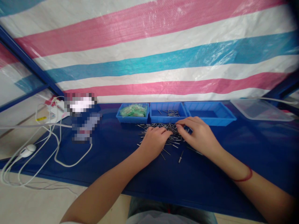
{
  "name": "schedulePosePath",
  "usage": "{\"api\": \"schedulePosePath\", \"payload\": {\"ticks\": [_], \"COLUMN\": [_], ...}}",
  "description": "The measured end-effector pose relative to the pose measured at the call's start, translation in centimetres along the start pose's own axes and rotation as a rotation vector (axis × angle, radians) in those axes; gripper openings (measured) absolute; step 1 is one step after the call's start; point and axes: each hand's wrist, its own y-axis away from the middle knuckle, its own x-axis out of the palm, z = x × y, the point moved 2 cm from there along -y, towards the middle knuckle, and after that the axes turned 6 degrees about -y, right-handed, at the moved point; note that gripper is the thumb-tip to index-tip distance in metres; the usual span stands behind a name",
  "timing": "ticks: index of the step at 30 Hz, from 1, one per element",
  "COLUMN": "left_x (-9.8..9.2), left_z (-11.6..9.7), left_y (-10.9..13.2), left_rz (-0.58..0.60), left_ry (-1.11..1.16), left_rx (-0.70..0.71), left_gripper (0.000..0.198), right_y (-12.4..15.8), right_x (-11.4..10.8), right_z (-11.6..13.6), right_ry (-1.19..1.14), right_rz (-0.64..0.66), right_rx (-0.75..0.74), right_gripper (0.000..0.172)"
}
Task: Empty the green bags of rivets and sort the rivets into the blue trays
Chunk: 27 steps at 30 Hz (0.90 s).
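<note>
A heap of small metal pins (157,127) lies on the blue table cover (116,155), just in front of three blue trays. My left hand (154,142) rests on the heap's left side with its fingers curled down into the pins. My right hand (198,134) lies over the right side, fingers bent and the fingertips pinched together among the pins near the middle tray. What either hand grips is hidden by the fingers. A single pin (180,157) lies apart, nearer to me. A red band circles my right wrist.
The left tray (133,112) holds green packets, the middle tray (167,113) a few pins, the right tray (210,112) shows only its blue floor. A clear plastic lid (261,109) lies at far right. White cables (46,149) and a blurred device sit at left. A striped tarp hangs behind.
</note>
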Motion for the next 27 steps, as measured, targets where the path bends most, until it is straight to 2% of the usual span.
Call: {"api": "schedulePosePath", "payload": {"ticks": [10, 20, 27], "left_x": [-0.49, 0.12, -0.27], "left_z": [-0.26, -0.22, -0.28], "left_y": [0.00, 0.25, 0.17], "left_rz": [0.045, -0.005, -0.025], "left_ry": [-0.069, -0.160, -0.087], "left_rx": [-0.034, -0.038, -0.084], "left_gripper": [0.019, 0.017, 0.019], "right_y": [0.20, 0.19, 0.19], "right_x": [0.35, 0.48, 0.40], "right_z": [0.19, 0.23, 0.30], "right_ry": [-0.042, -0.042, -0.048], "right_rz": [0.090, 0.122, 0.131], "right_rx": [0.005, 0.013, 0.012], "right_gripper": [0.016, 0.018, 0.019]}}
